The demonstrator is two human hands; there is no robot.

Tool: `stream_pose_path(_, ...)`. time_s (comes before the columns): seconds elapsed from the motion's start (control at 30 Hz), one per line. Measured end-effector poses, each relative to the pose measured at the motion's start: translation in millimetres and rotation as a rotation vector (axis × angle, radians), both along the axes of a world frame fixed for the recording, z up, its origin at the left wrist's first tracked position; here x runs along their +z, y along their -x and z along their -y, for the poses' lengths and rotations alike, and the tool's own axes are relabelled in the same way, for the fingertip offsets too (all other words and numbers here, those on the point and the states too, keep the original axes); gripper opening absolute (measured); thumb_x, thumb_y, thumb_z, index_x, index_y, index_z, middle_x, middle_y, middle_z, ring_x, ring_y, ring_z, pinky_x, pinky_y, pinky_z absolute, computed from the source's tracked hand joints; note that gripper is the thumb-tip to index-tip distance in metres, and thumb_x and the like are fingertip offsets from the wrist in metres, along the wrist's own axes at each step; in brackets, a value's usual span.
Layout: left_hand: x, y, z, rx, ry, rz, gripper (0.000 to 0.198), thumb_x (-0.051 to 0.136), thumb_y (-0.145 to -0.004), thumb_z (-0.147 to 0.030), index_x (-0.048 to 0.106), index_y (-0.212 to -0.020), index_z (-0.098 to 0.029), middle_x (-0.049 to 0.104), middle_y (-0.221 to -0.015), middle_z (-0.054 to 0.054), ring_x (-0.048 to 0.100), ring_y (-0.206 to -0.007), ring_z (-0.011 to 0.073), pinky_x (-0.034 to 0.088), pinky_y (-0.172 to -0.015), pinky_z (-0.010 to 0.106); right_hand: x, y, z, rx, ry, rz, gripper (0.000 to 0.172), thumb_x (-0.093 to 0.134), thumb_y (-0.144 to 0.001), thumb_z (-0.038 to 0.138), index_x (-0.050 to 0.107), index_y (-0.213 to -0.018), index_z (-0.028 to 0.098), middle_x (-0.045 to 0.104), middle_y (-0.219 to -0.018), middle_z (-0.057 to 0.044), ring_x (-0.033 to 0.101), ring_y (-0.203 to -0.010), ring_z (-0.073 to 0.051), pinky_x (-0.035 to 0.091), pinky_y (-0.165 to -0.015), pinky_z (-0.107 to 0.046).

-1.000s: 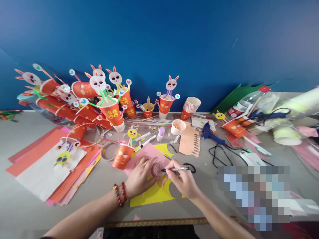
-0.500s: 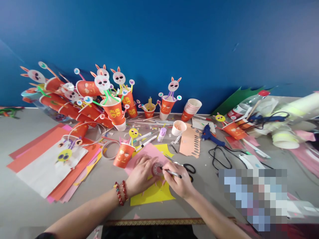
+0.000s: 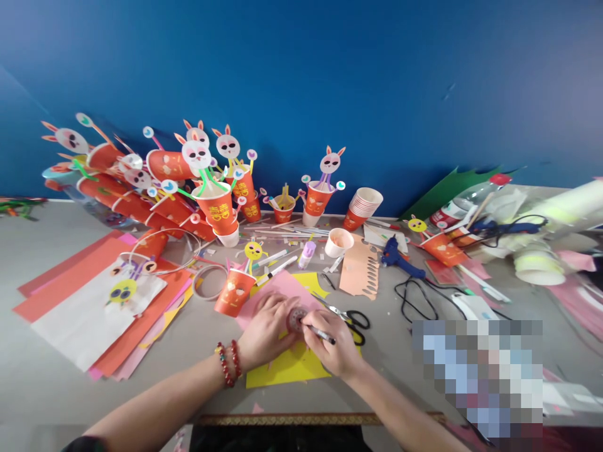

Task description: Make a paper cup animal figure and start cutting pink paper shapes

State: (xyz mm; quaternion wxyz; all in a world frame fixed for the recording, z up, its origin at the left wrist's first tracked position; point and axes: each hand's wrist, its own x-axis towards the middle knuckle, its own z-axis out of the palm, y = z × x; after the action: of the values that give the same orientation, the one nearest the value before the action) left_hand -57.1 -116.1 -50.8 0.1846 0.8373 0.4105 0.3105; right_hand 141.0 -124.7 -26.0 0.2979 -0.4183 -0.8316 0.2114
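Observation:
My right hand (image 3: 332, 345) grips a pen (image 3: 323, 336), its tip down at a small round disc (image 3: 295, 319) with markings round it. Flat on a pink paper sheet (image 3: 282, 285) lies my left hand (image 3: 268, 329), fingers stretched out and fingertips beside the disc. The fingers partly cover the disc, so its kind is unclear. Yellow paper (image 3: 287, 370) is under the pink sheet. Just right of my right hand are black-handled scissors (image 3: 358, 320), partly hidden by it. A red paper cup (image 3: 234, 294) with a yellow paper face stands left of the pink sheet.
Rabbit-topped red cups (image 3: 211, 207) crowd the back left. Coloured paper sheets (image 3: 70, 326) lie at left, near a tape roll (image 3: 207, 282). Stacked cups (image 3: 362, 207) stand at the back. A blue glue gun (image 3: 398, 257) with black cord and a bottle (image 3: 466, 198) are at right.
My right hand and the pen have shifted slightly left over the disc, and more of the scissors shows. My left hand stays in place on the paper.

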Motion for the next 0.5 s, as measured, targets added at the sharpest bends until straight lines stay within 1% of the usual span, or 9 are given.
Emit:
stream_pose_path(0.13,0.9,-1,0,0.001,0.014,0.005,0.057,0.062,-0.080,-0.021,0.043,-0.134,-0.021,0.065,-0.111,0.010,0.057,-0.109,0.0273,0.043,-0.101,0.051,3.7,0,-3,-0.009,0.084,-0.037,0.013,0.045,-0.091,0.018,0.049,-0.080,0.023,0.059,-0.067,0.001,0.058,-0.064,-0.017,0.042,-0.061,-0.028)
stream_pose_path(0.33,2.6,-1,0,0.014,0.044,0.004,0.054,0.065,-0.080,-0.024,0.046,-0.130,-0.021,0.064,-0.110,0.010,0.057,-0.107,0.0278,0.044,-0.100,0.051,10.0,-3,-12,-0.007,0.312,-0.091,0.015,0.047,-0.091,0.017,0.050,-0.078,0.024,0.057,-0.066,0.004,0.057,-0.058,-0.014,0.043,-0.056,-0.024)
stream_pose_path(0.5,6.3,-1,0,-0.008,0.072,-0.006,0.056,0.067,-0.081,-0.026,0.043,-0.132,-0.022,0.065,-0.113,0.010,0.056,-0.109,0.0288,0.042,-0.101,0.051,16.4,-5,-28,0.038,0.443,-0.090,0.016,0.049,-0.085,0.013,0.050,-0.073,0.024,0.052,-0.058,0.006,0.054,-0.053,-0.014,0.041,-0.052,-0.022)
